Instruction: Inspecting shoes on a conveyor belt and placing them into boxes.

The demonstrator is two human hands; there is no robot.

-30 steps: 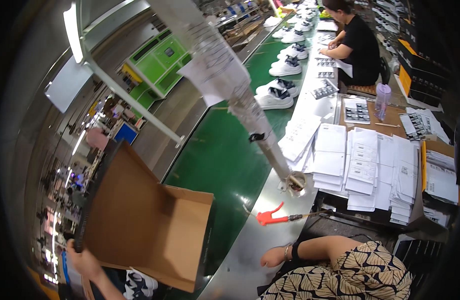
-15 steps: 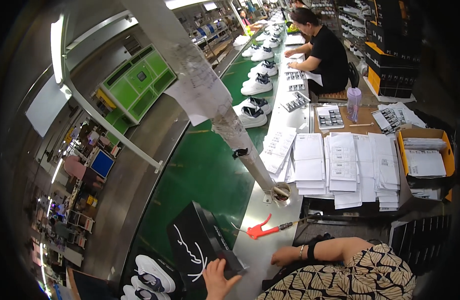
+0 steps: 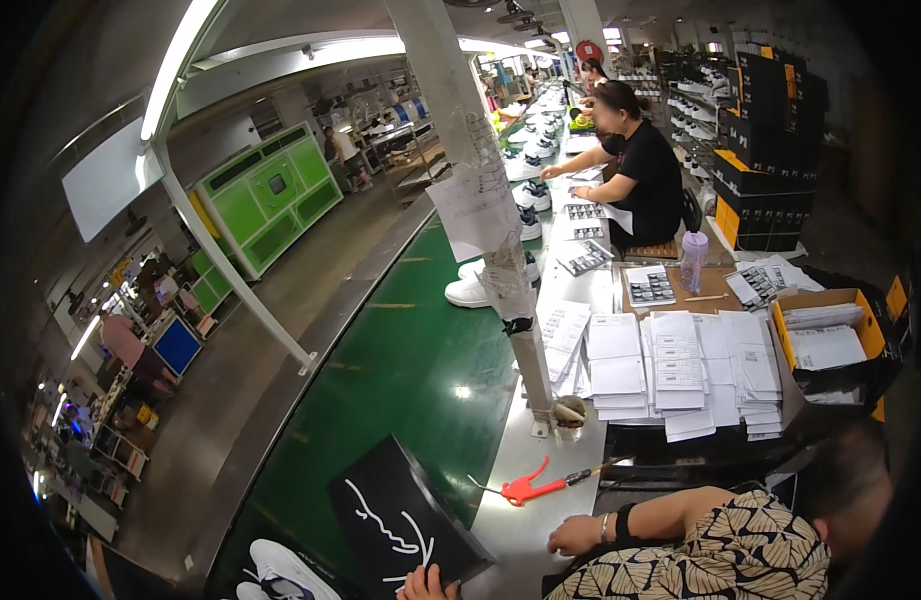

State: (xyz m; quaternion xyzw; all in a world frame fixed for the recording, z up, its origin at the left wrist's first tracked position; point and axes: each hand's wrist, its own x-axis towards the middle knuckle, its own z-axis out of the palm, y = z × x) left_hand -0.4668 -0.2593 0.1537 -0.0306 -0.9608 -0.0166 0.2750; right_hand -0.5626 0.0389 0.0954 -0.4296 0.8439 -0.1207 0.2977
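Note:
A black shoe box (image 3: 393, 515) with white line drawing on its top lies on the green conveyor belt (image 3: 381, 370), low in the picture. At the box's near edge is my left hand (image 3: 428, 585), fingers bent over the edge; the lower edge of the picture cuts it off. My right hand is not in view. Left of the box sit white sneakers (image 3: 281, 568) with dark trim, partly cut off.
A red air blow gun (image 3: 526, 489) lies on the metal ledge beside a co-worker's hand (image 3: 575, 536). A taped post (image 3: 516, 300) rises from the ledge. Paper stacks (image 3: 678, 370) and an open carton (image 3: 829, 335) stand right. Another person (image 3: 646, 165) sits farther along the line.
The view has tilted up, so most things sit lower in the picture. My left hand stays at the box's near edge, less of it showing. The seated person has reached toward the belt.

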